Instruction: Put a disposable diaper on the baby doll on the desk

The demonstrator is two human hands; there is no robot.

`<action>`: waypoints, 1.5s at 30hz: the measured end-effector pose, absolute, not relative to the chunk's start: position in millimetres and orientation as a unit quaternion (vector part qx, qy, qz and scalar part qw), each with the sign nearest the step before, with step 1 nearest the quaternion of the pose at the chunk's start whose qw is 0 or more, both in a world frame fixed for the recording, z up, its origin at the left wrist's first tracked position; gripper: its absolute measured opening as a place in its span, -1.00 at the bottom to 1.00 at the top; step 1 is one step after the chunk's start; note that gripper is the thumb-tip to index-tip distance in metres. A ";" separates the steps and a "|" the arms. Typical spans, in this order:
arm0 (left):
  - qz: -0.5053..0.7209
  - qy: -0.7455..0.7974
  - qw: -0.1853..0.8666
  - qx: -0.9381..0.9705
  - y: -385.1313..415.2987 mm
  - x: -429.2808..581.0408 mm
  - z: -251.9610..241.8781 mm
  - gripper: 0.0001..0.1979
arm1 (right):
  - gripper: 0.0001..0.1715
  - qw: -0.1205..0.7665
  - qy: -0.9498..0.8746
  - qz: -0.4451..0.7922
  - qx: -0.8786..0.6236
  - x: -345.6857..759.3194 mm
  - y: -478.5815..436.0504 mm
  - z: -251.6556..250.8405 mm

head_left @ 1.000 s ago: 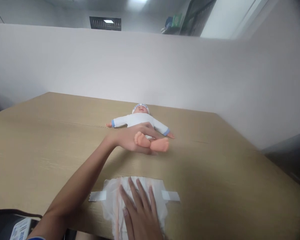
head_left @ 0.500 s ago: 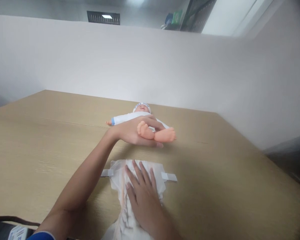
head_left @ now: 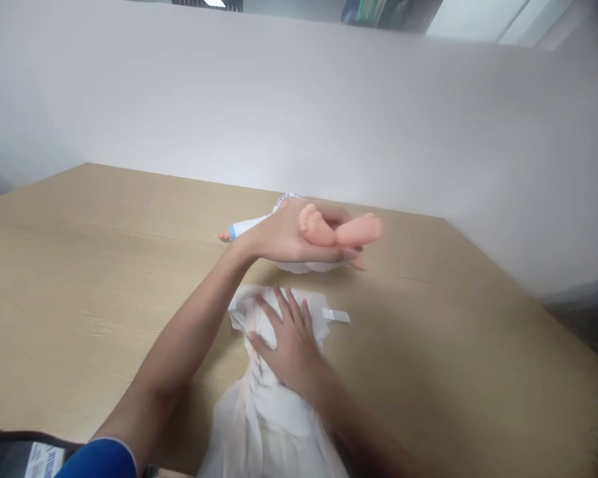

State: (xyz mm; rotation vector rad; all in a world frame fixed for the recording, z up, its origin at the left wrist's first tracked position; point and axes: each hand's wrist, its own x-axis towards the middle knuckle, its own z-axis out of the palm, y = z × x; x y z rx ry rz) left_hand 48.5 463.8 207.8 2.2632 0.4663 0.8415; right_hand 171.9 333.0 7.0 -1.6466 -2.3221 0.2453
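Observation:
A baby doll (head_left: 361, 230) in white clothing with blue cuffs lies on its back, head toward the wall. Around its ankles my left hand (head_left: 284, 232) is closed, holding both feet raised, and this hand hides most of the doll's body and face. Nearer to me an unfolded white diaper (head_left: 279, 405) lies on the table, with a fastening tab sticking out on its right side. My right hand (head_left: 292, 338) rests flat on the upper part of the diaper, fingers spread. A narrow gap of table separates the diaper from the doll.
The wooden table (head_left: 129, 279) reaches back to a white partition wall (head_left: 229, 99). At the lower left are a dark object (head_left: 4, 458) and a small white printed box (head_left: 44, 459) beside my blue sleeve (head_left: 99, 458).
My left hand has lifted the doll's feet higher and to the right. My right hand has slid the diaper toward the doll, and its left tab no longer shows. The view has tilted down.

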 end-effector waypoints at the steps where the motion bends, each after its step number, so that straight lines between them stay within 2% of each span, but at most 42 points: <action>1: 0.328 0.178 0.337 0.865 464.5 48.2 206.7 -0.83 | -0.16 0.141 -0.803 0.082 -0.573 170.4 338.3 6.4; 10: 0.342 0.167 0.401 0.833 460.4 41.7 206.2 -0.84 | -0.21 0.127 -0.794 0.069 -0.590 164.6 372.9 0.5; 16: 0.371 0.175 0.375 0.831 459.7 42.3 204.8 -0.76 | -0.18 0.127 -0.788 0.070 -0.599 167.6 385.8 -0.9; 23: 0.371 0.172 0.381 0.829 457.8 41.8 206.2 -0.90 | -0.11 0.134 -0.787 0.066 -0.598 174.8 410.5 -8.2; 29: 0.364 0.166 0.388 0.830 460.3 40.9 207.2 -0.85 | -0.08 0.131 -0.795 0.047 -0.591 177.9 427.6 -12.4; 38: 0.352 0.151 0.382 0.841 463.3 41.0 207.6 -0.88 | -0.10 0.131 -0.794 0.059 -0.591 181.3 438.4 -8.4; 45: 0.356 0.172 0.351 0.849 468.6 40.3 205.0 -0.77 | -0.13 0.132 -0.794 0.060 -0.590 179.5 440.5 -3.8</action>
